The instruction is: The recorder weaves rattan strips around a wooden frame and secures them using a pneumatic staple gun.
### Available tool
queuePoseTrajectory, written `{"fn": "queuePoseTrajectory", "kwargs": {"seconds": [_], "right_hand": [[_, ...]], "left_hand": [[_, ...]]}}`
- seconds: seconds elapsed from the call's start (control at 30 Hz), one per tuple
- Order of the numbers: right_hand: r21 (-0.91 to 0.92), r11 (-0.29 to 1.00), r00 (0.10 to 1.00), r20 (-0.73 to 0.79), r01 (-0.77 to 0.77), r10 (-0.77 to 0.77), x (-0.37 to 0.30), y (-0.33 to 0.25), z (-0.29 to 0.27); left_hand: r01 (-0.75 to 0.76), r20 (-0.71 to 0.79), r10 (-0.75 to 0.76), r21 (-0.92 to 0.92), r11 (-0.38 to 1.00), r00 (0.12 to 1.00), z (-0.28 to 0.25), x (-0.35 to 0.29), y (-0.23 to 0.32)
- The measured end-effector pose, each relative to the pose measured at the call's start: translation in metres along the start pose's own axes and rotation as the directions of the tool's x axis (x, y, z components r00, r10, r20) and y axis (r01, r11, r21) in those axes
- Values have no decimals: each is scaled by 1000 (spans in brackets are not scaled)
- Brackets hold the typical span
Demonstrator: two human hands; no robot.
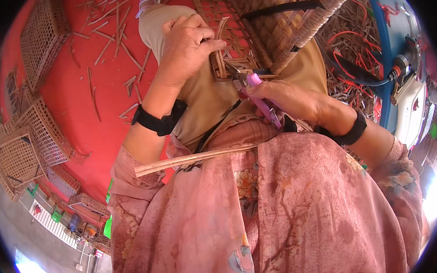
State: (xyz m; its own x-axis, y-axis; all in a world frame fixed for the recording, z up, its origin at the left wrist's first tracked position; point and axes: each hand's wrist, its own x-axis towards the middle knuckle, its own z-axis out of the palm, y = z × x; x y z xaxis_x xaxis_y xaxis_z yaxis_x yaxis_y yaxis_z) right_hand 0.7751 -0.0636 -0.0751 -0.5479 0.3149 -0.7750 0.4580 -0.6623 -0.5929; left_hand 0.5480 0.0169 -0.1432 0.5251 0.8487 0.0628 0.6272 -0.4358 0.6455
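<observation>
A shirt (322, 200) faces a basket (283, 28) above red floor (91, 144) strewn with strips (131, 55).

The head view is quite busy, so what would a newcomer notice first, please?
Probably the bright red floor at upper left, littered with loose strips. Next, near the top centre, the left hand pinches a flat strip by a woven basket, and the right hand, lower right of it, grips a purple-handled tool.

From the wearer's head, the fisheye view faces steeply down over the patterned shirt (323, 215), near enough that the left hand (187, 47) and right hand (292, 98) show clearly, with red floor (85, 129) beyond.
</observation>
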Motion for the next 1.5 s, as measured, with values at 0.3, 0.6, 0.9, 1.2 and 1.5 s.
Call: {"fn": "queuePoseTrajectory", "kwargs": {"seconds": [0.3,0.6,0.9,1.2,1.5], "right_hand": [[-73,997,999,-48,-21,17,-3,-17,5],[-263,960,995,-52,-95,84,-9,-30,0],[-124,989,997,-14,-76,74,-3,-25,-1],[-240,969,998,-10,-66,65,4,-24,1],[-522,851,938,-263,59,-226,21,10,14]], "left_hand": [[-56,-100,51,-51,997,994,1,0,-5],[-93,-154,86,-42,995,984,3,-1,-7],[-9,-132,-55,-445,895,990,2,0,-11],[26,-72,-38,-158,987,997,7,0,-9],[-122,-191,114,-33,992,975,10,1,-3]]}}
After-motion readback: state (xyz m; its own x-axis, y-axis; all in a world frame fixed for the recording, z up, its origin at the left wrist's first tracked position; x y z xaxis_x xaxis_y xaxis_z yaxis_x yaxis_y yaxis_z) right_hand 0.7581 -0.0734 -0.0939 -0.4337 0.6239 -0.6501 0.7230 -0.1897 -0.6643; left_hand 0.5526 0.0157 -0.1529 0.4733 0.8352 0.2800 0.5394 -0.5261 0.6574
